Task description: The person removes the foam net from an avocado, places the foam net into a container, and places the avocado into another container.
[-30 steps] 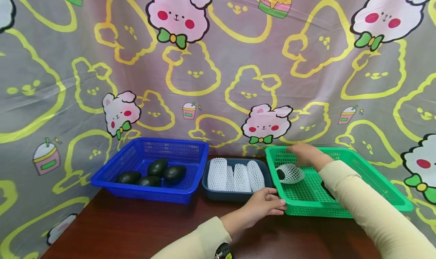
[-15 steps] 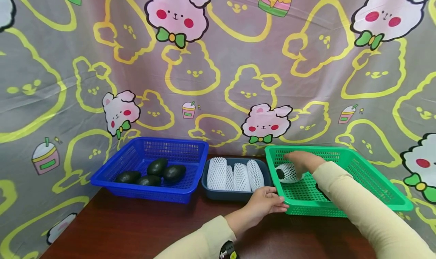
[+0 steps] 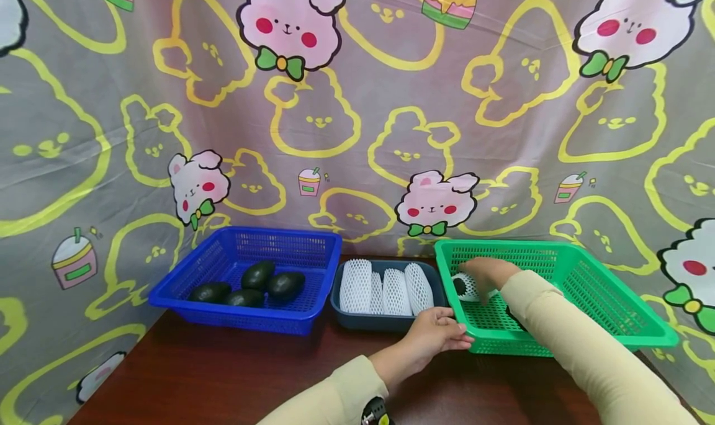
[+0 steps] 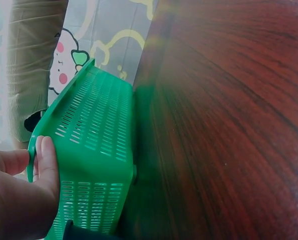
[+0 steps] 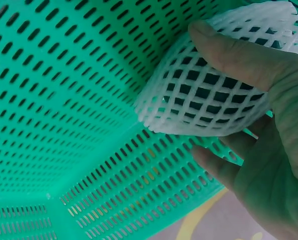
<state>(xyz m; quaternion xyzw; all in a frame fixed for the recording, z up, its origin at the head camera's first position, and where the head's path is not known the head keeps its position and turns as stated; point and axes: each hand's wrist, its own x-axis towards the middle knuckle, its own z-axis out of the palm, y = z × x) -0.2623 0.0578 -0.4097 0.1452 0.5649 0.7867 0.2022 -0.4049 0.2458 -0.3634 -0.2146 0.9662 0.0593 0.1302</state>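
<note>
In the head view, my right hand [image 3: 488, 273] reaches into the left part of the green basket [image 3: 564, 339]. It holds an avocado in a white foam net [image 3: 468, 288]. The right wrist view shows the thumb across the netted avocado [image 5: 204, 102] and fingers on its other side, partly hidden; the dark skin shows through the mesh. My left hand [image 3: 429, 339] is at the basket's front left corner. In the left wrist view, that hand [image 4: 26, 195] pinches the green basket's rim between thumb and fingers.
A blue basket [image 3: 240, 318] on the left holds several bare avocados [image 3: 258, 275]. Between the baskets stands a dark tray [image 3: 377, 321] with several white foam nets [image 3: 356, 287]. A patterned curtain [image 3: 357, 121] hangs behind the reddish-brown table [image 3: 234, 375].
My right hand has moved left and down onto the netted avocado and taken hold of it. The left hand has stayed at the green basket's corner.
</note>
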